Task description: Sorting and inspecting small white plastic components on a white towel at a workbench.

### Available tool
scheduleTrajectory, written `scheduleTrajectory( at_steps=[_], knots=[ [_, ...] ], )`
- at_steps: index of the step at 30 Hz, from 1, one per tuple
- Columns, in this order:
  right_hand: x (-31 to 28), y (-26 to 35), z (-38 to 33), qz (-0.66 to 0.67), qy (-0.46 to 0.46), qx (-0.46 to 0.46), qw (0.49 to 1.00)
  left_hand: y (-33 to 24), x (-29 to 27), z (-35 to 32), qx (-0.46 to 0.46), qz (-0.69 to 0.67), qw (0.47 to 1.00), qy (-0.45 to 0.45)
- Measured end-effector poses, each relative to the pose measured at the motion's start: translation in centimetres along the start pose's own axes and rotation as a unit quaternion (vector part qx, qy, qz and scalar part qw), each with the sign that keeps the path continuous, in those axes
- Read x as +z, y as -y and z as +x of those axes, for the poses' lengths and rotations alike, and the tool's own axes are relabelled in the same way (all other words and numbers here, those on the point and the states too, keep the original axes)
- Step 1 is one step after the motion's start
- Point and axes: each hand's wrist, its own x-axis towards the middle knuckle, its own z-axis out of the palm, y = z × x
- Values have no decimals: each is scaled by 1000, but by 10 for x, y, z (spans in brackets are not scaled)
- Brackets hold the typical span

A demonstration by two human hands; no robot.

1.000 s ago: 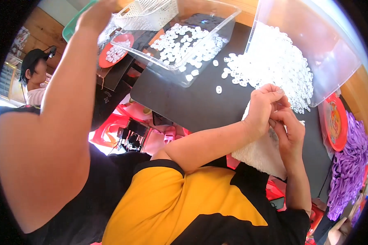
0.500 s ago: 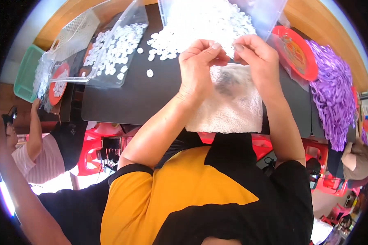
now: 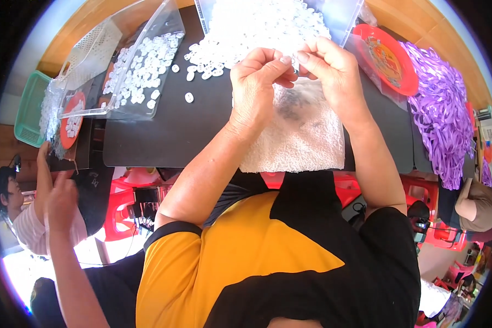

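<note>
My left hand (image 3: 254,87) and my right hand (image 3: 336,79) are raised above the far edge of a white towel (image 3: 298,145). Both are pinched at thumb and forefinger, their tips almost meeting. Something tiny may sit between them, too small and hidden to name. The towel lies on the dark table and bears a grey smudge under my hands. Just beyond my fingers, small white plastic pieces (image 3: 262,27) fill a clear bin and spill in front of it. One loose white piece (image 3: 189,97) lies left of my left hand.
A clear bin (image 3: 157,101) with white pieces stands left on the dark table (image 3: 147,142). To the right are a red plate (image 3: 407,82) and a heap of purple ribbon (image 3: 440,115). A green basket (image 3: 24,128) and co-workers are at far left; another person sits far right.
My pinched fingertips have come closer together. At left, a co-worker's arm has risen and its hand is now in view, blurred. The whole view has shifted slightly.
</note>
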Motion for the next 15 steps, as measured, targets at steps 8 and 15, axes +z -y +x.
scheduleTrajectory(
  at_steps=[8, 15],
  knots=[
    [1, 0, 0, -11, -32, -12, 999, -1, 1, 0, 1, 6, 1000, 7],
    [0, -8, 2, -59, -16, -33, 998, -1, 0, 0, 9, 6, 1000, 9]
  ],
)
